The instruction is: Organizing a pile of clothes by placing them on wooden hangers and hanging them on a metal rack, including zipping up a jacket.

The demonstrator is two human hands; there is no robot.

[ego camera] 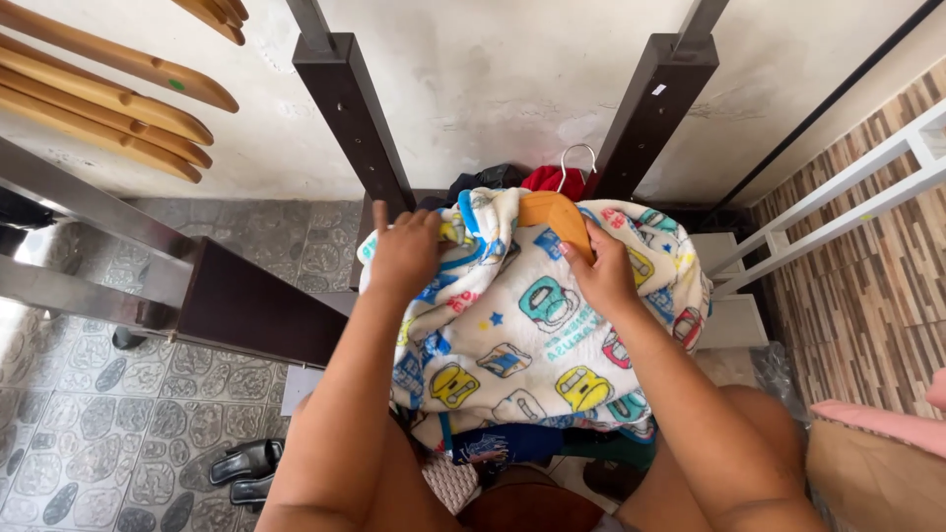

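Seen from above, two bare hands work on a white fleece garment (pixel 522 325) printed with colourful cartoon cars, heaped on a pile of clothes (pixel 512 443) between the person's knees. The left hand (pixel 404 254) clutches the fleece at its upper left edge. The right hand (pixel 603 276) grips a wooden hanger (pixel 554 215) lying on the fleece, its metal hook pointing at the wall. Black sandals (pixel 246 471) sit on the tiled floor (pixel 108 394), lower left.

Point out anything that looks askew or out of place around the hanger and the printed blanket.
The wooden hanger lies half buried in the bunched car-print blanket, its metal hook tilted. The right hand grips the hanger; the left hand presses the blanket. Black sandals lie loose on the tiled floor. Nothing looks damaged.
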